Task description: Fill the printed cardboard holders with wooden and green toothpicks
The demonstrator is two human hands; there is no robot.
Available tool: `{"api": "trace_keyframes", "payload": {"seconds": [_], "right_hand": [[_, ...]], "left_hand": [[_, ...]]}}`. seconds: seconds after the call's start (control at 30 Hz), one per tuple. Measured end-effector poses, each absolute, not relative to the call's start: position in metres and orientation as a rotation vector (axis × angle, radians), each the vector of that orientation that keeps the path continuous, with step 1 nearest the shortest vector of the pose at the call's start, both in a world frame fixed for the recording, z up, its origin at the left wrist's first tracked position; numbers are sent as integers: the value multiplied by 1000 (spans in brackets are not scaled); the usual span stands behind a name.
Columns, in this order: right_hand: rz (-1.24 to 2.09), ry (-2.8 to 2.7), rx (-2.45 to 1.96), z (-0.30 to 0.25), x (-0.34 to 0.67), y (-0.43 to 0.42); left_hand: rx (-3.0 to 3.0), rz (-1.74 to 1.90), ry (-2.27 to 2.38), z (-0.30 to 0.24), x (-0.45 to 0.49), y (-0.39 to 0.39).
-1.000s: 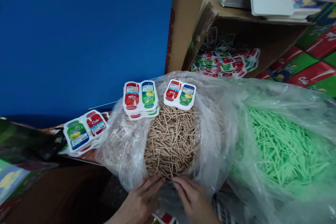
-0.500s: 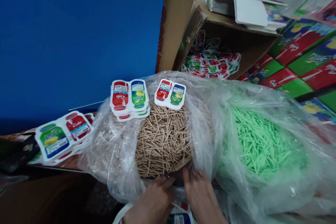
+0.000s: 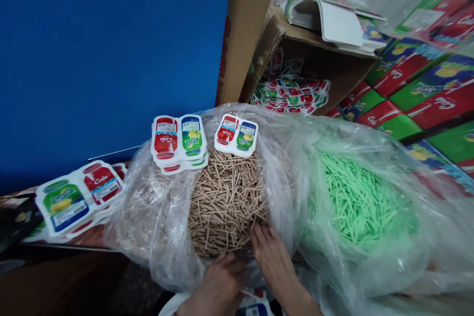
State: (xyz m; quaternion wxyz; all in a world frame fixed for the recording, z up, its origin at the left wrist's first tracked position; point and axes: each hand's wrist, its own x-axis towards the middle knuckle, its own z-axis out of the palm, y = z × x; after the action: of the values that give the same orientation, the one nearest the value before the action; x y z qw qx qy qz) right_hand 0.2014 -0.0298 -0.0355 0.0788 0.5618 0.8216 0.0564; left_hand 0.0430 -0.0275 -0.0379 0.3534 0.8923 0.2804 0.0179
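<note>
A clear plastic bag [image 3: 155,217] lies open in front of me, full of thin brown sticks [image 3: 225,197]. My right hand [image 3: 272,256] rests at the near right edge of the stick pile, fingers stretched out and touching the sticks. My left hand [image 3: 218,284] sits just below the pile at the bag's near rim, fingers curled; what they hold, if anything, is hidden. Two stacks of red-and-green printed cards lie on the bag's far side, a thicker one [image 3: 178,140] and a thinner one [image 3: 236,134].
A second clear bag of green sticks [image 3: 355,202] lies to the right. More printed cards [image 3: 74,197] sit at the left. A cardboard box [image 3: 318,66] holding cards stands behind, with red and green cartons [image 3: 418,89] at the right and a blue wall [image 3: 111,49] behind.
My right hand has moved up from the bag's near rim onto the right edge of the brown sticks. The view has shifted, so everything sits a little further left.
</note>
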Motion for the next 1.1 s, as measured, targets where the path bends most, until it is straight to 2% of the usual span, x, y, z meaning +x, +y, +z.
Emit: {"api": "trace_keyframes", "payload": {"seconds": [0.63, 0.93, 1.1], "right_hand": [[224, 2608, 1718, -94, 205, -49], [225, 2599, 1664, -65, 205, -38], [129, 2659, 1666, -44, 205, -48]], "left_hand": [[2285, -54, 809, -44, 26, -38], [2428, -153, 834, -73, 5, -49], [2630, 149, 706, -70, -2, -50]]}}
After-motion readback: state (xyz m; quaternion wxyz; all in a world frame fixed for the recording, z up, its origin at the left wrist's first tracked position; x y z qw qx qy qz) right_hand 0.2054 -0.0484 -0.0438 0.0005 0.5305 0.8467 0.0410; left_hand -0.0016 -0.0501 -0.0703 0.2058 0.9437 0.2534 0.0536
